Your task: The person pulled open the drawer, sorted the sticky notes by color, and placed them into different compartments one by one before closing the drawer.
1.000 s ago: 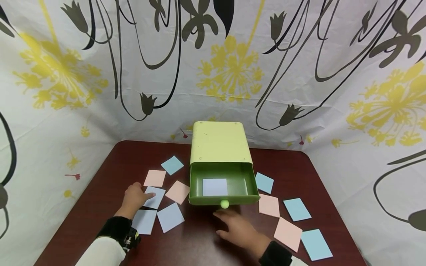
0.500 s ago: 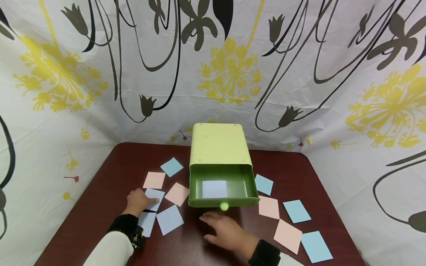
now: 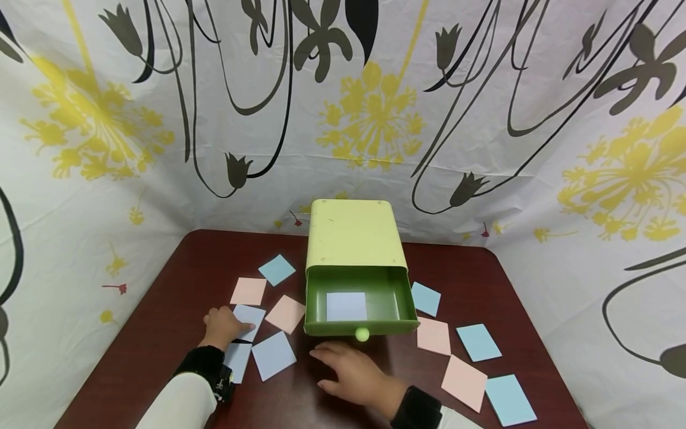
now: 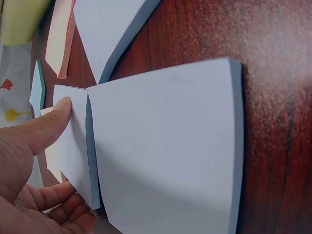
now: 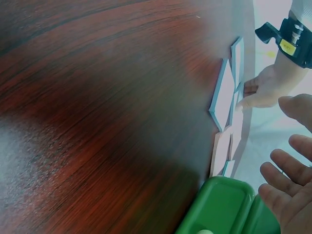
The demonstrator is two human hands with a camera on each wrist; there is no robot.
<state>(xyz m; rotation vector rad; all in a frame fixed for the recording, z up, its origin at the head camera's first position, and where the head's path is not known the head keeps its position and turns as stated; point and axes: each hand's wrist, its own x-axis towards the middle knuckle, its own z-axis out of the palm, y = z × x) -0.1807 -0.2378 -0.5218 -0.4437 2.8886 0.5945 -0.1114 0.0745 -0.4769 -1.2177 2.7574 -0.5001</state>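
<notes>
left hand [image 3: 222, 326] pinches a pale note [image 3: 248, 314] (corner toward drawer [image 3: 360, 325]); right hand [image 3: 351, 372] relaxed.

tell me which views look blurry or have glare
Head view: sharp and evenly lit, with wide-angle bending at the edges. Left wrist view: the paper pad is fairly clear, while the table shows a pale sheen. Right wrist view: the table is soft and smeared, and the right hand is blurred.
</notes>
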